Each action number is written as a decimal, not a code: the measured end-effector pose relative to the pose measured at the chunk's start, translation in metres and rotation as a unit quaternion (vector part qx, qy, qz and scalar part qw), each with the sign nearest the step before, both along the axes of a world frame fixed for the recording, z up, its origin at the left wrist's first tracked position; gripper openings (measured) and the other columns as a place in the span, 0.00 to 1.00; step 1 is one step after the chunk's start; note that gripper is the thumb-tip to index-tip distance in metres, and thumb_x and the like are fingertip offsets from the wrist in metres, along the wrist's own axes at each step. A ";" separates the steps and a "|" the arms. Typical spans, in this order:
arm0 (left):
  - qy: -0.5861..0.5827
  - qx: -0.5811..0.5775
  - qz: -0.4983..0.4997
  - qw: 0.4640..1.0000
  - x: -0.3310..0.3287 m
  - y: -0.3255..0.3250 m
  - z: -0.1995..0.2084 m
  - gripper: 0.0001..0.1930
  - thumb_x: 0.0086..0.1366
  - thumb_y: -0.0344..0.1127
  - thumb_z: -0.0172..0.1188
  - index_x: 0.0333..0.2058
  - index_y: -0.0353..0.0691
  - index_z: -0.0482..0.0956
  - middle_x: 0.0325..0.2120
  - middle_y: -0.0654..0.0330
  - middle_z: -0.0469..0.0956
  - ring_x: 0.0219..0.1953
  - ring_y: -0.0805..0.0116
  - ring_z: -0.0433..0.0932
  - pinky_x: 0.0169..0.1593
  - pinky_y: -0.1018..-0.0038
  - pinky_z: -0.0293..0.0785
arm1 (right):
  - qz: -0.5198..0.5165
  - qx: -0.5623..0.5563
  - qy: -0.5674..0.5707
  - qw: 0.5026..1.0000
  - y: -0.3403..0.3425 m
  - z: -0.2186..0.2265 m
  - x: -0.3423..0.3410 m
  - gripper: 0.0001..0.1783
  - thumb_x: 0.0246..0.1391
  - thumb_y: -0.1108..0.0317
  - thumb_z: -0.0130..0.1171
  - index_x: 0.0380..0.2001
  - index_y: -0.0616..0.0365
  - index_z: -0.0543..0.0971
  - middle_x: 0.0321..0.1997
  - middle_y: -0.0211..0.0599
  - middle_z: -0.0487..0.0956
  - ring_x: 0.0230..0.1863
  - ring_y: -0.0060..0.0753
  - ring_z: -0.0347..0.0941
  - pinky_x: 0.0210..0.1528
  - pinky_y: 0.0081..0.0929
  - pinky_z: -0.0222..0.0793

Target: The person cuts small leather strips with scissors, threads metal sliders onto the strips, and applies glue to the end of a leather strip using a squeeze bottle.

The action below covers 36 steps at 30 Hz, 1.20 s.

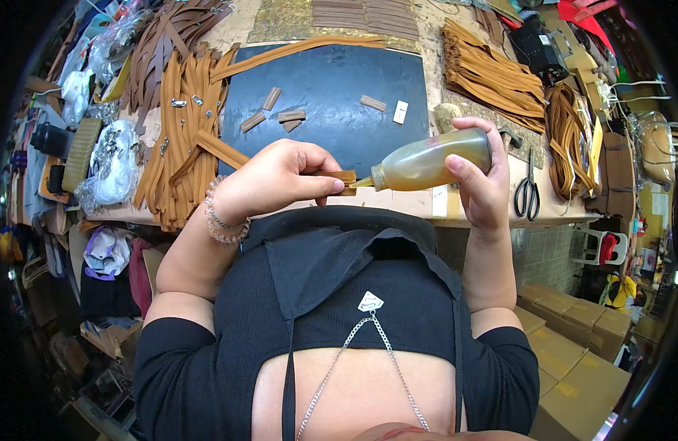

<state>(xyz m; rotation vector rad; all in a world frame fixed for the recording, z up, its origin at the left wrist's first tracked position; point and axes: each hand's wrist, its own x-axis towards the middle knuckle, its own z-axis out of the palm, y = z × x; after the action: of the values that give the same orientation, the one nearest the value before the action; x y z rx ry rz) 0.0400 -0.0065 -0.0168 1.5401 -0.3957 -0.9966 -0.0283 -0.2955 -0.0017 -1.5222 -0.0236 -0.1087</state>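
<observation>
My left hand (291,173) pinches a short brown strip (345,176) between thumb and fingers, over the near edge of the mat. Tilted almost level, a translucent squeeze bottle (427,162) of amber liquid lies in the grip of my right hand (486,176). Its pointed nozzle (363,182) meets the strip's end or sits right beside it; I cannot tell which. Behind my hands, a black mat (324,81) carries several small brown pieces (291,116) and a white rectangular piece (400,112).
Brown zipper strips (181,132) with metal sliders are heaped left of the mat. Further bundled strips (493,77) lie at the right, with black-handled scissors (528,195) and a hammer (509,136) nearby. Cardboard boxes (574,367) stand low on the right.
</observation>
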 end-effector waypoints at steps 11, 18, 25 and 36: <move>0.095 -0.046 0.011 0.994 0.006 0.005 0.004 0.08 0.66 0.32 0.64 0.36 0.32 0.81 0.29 0.65 0.79 0.30 0.79 0.77 0.37 0.82 0.74 | 0.050 -0.046 -0.079 0.995 -0.006 -0.001 -0.005 0.28 0.49 0.75 0.70 0.53 0.59 0.70 0.45 0.36 0.78 0.46 0.25 0.75 0.52 0.24 0.71; -0.318 -0.095 0.143 0.933 -0.011 -0.006 -0.013 0.11 0.57 0.22 0.68 0.38 0.35 0.80 0.33 0.63 0.79 0.34 0.69 0.79 0.40 0.75 0.76 | -0.062 0.025 -0.060 0.996 -0.002 0.001 -0.001 0.26 0.53 0.75 0.68 0.54 0.59 0.69 0.46 0.39 0.79 0.47 0.27 0.76 0.52 0.24 0.73; -0.785 -0.062 0.140 0.600 -0.008 -0.007 -0.026 0.09 0.47 0.21 0.70 0.25 0.41 0.79 0.34 0.62 0.75 0.32 0.66 0.74 0.34 0.73 0.73 | -0.064 0.138 -0.008 0.988 0.010 0.012 -0.003 0.26 0.54 0.73 0.67 0.54 0.61 0.70 0.46 0.43 0.80 0.47 0.29 0.77 0.54 0.27 0.74; -0.784 -0.080 0.132 0.601 -0.008 -0.007 -0.026 0.10 0.47 0.22 0.70 0.24 0.42 0.77 0.33 0.62 0.75 0.32 0.67 0.75 0.34 0.73 0.73 | -0.074 0.062 -0.017 0.995 0.013 0.008 0.001 0.25 0.53 0.73 0.69 0.53 0.60 0.71 0.44 0.37 0.80 0.45 0.25 0.76 0.52 0.24 0.73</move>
<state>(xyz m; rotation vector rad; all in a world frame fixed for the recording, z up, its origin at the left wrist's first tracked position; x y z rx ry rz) 0.0320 -0.0137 -0.0429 1.8521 -1.3407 0.9234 -0.0269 -0.2828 0.0065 -1.3972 0.0674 -0.2492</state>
